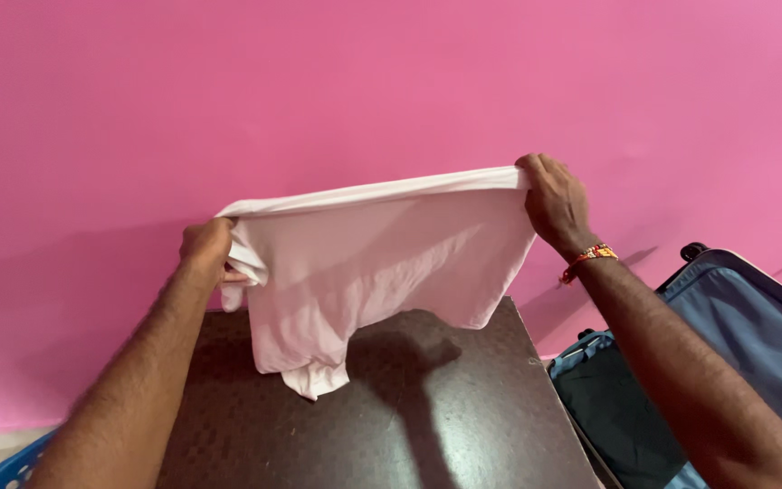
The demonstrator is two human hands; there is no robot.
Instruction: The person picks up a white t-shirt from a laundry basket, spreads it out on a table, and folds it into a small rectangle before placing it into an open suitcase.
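Note:
A pale pink garment, like a soft shirt, hangs stretched between both hands above a dark brown table. My left hand grips its left upper corner, fingers closed on bunched cloth. My right hand pinches the right upper corner, held higher; a red and gold thread band circles that wrist. The garment's lower end droops down and reaches the tabletop.
A pink wall fills the background. An open blue suitcase with a dark lining stands at the right of the table. A blue basket rim shows at the bottom left.

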